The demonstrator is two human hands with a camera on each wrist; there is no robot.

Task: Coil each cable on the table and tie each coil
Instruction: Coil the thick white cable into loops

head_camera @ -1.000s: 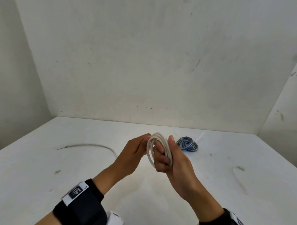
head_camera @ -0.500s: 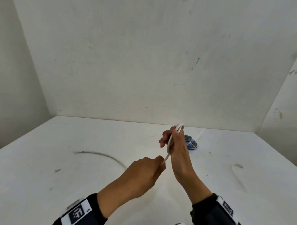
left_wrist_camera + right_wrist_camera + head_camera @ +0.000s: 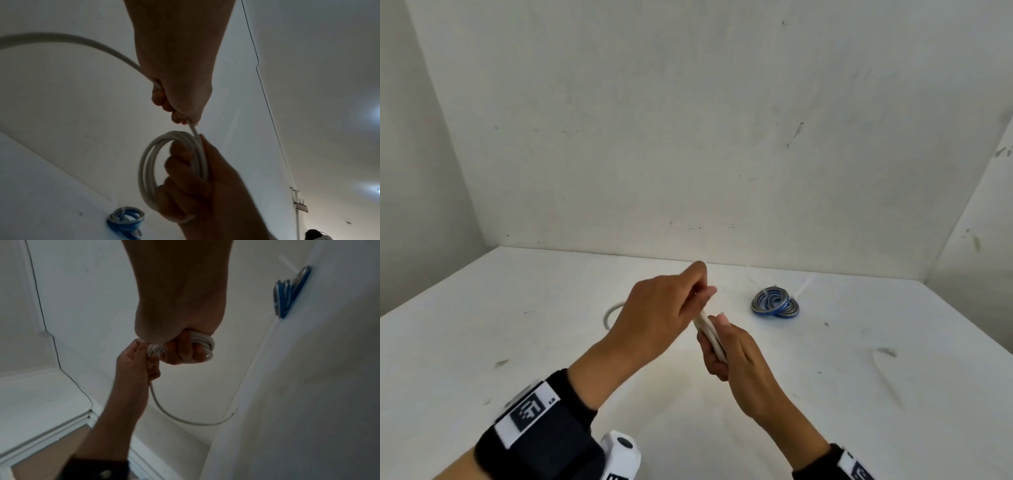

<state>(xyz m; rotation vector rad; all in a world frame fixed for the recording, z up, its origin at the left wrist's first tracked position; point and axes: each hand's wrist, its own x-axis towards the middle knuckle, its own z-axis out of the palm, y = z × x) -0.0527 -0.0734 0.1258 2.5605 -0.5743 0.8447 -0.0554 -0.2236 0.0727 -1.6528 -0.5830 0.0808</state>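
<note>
A white cable coil [image 3: 709, 337] [image 3: 151, 164] [image 3: 202, 344] of several loops is gripped in my right hand [image 3: 726, 353] [image 3: 197, 183] [image 3: 180, 344] above the white table [image 3: 482, 342]. My left hand [image 3: 671, 305] [image 3: 176, 104] [image 3: 139, 360] pinches the cable's loose strand at the top of the coil. The loose tail [image 3: 610, 313] [image 3: 68, 40] [image 3: 180, 418] curves away behind the left hand down to the table. A blue and grey cable coil [image 3: 774, 302] [image 3: 125, 219] [image 3: 287, 292] lies tied on the table at the right rear.
White walls close the table at the back and on both sides. A thin white tie [image 3: 803, 287] lies just behind the blue coil. Dark scuff marks dot the tabletop.
The left hand rose from below the coil to above it, carrying the loose strand up and over. The right hand with the coil dropped lower and nearer. The tail on the table has shortened.
</note>
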